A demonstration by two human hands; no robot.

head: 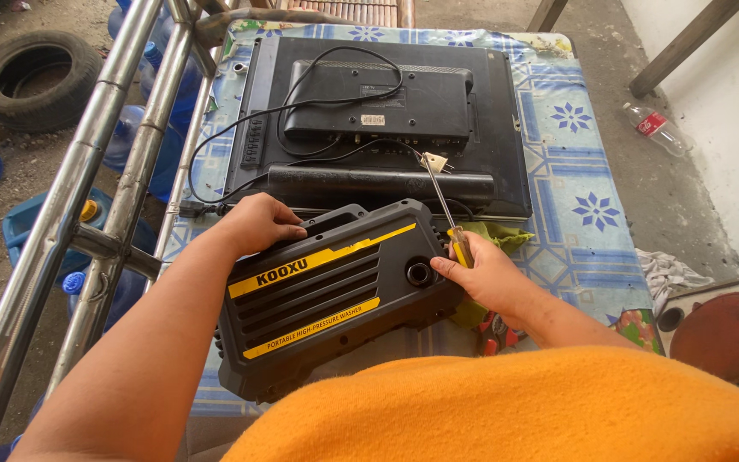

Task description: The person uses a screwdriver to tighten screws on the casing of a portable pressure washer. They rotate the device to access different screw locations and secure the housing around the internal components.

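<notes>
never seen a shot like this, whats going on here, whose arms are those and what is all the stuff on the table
There is one picture, taken by a camera worn on a person's head, looking down. So the two bare arms reaching in from the bottom belong to the wearer, and the orange cloth at the bottom edge is their clothing.

The left hand rests on the top edge of a black and yellow machine casing, steadying it. The right hand holds a screwdriver with a yellow handle, its shaft pointing up and away.

Both sit on a table covered by a blue flower-patterned cloth. Behind the casing lies a flat television, face down, with its black cable looped over its back. A green rag lies by the right hand.

Beside the table are metal rails, blue water bottles and an old tyre.
</notes>
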